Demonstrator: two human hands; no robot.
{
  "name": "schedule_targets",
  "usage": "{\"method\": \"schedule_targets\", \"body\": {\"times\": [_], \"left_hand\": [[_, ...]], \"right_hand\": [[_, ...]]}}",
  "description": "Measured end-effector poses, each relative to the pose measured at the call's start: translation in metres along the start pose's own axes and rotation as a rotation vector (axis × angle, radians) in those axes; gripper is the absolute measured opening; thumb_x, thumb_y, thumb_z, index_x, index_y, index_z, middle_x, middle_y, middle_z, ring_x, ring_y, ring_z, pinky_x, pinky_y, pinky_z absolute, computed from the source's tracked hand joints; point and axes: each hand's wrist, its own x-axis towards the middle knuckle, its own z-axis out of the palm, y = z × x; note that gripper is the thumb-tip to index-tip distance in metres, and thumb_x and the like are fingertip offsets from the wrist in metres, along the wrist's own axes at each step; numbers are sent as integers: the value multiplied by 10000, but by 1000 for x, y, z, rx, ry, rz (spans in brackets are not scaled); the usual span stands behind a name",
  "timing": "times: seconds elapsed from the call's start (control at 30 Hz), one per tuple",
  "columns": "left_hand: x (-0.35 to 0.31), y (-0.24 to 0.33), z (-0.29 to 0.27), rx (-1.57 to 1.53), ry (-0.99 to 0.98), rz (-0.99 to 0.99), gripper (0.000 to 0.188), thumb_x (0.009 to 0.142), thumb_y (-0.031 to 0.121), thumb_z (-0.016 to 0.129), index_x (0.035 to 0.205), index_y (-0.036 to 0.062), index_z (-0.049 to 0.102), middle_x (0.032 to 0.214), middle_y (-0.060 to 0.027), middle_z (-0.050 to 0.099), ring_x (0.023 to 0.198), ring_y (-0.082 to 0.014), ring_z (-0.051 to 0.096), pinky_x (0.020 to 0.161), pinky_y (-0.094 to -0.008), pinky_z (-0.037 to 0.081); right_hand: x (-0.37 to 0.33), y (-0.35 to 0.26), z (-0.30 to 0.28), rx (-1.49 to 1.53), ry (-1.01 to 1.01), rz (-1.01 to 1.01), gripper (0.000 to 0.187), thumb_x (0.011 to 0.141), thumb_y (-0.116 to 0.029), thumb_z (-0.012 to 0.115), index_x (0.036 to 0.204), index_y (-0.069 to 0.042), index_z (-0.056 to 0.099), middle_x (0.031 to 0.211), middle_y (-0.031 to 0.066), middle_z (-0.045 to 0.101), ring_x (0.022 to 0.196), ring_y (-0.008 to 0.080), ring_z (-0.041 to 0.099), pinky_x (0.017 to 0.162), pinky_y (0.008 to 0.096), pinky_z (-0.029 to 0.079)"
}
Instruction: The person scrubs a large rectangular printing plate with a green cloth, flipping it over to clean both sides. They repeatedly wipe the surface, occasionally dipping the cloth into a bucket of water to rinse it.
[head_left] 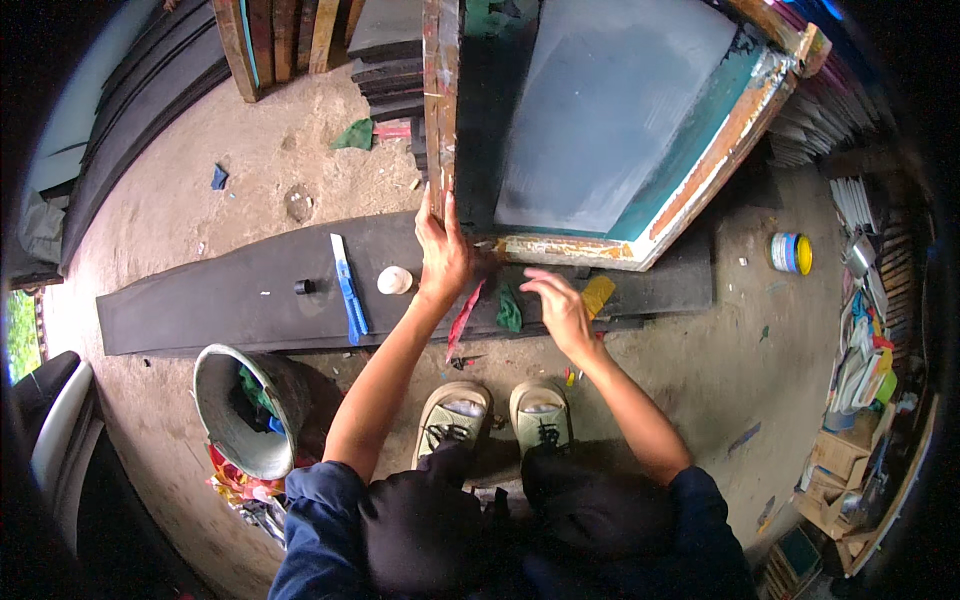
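- the left hand [442, 250] wraps its fingers around the lower left corner of a wooden-framed printing screen [610, 110], clamped on the paint-stained frame rail.
- the screen stands tilted up from a long black board [220, 300] on the dirt floor [250, 170], its grey mesh bordered in teal; its lower edge rests on the board.
- the right hand [560, 310] hovers flat with fingers spread apart, holding nothing, just below the frame's lower rail and over small scraps on the board.
- the scraps are a green piece [509, 308], a red strip [465, 318] and a yellow piece [598, 294], all near the right hand.
- left of the left hand, on the board, lie a round cream lid [394, 280], a blue utility knife [349, 290] and a small black cap [304, 287].
- a metal bucket [240, 420] with coloured offcuts stands on the floor beside the person's left arm.
- the person's two pale green sandals [500, 415] sit just before the board.
- a blue and yellow tape roll [790, 253] lies on the floor, well apart to the right.
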Motion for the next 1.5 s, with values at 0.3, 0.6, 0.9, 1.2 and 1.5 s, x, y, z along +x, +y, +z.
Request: {"method": "schedule_targets", "body": {"times": [0.3,0.6,0.9,1.2,1.5], "left_hand": [[-19,3,11,-38,-111,-95,914,686,-64,540,1366,16,-66,1414,-242,44,1191,-468,201,1007,-533,205],[-19,4,7,33,-47,-129,958,705,52,629,1379,48,-52,1320,-342,122,1148,-460,238,969,-539,213],[-16,5,-1,20,-88,-156,948,700,17,595,1370,31,-76,1430,-232,-6,1180,-473,197,989,-539,196],[-17,0,4,49,35,-83,903,677,32,595,1382,70,31,1312,-296,185,1145,-433,266,925,-536,242],[-12,3,-6,-12,-42,-130,933,656,21,624,1384,86,44,1345,-275,172,1158,-426,280,934,-521,256]], "right_hand": [[-16,33,-8,-127,-7,176,224,707,-105,691,896,-53,581,868,79,566,818,201,566,691,321,475],[85,22,-33,-299,336,-173,109,739,-16,612,838,-35,570,844,89,530,798,256,525,676,364,448],[100,43,-34,-696,291,-375,114,712,-86,614,822,-100,583,819,2,563,792,168,508,663,358,350],[101,49,-39,-685,85,-562,136,672,-84,602,803,-111,576,788,11,534,820,172,503,757,359,363],[64,7,-14,-65,246,-50,168,629,4,682,730,-46,557,729,53,554,755,224,505,722,345,392]]}}
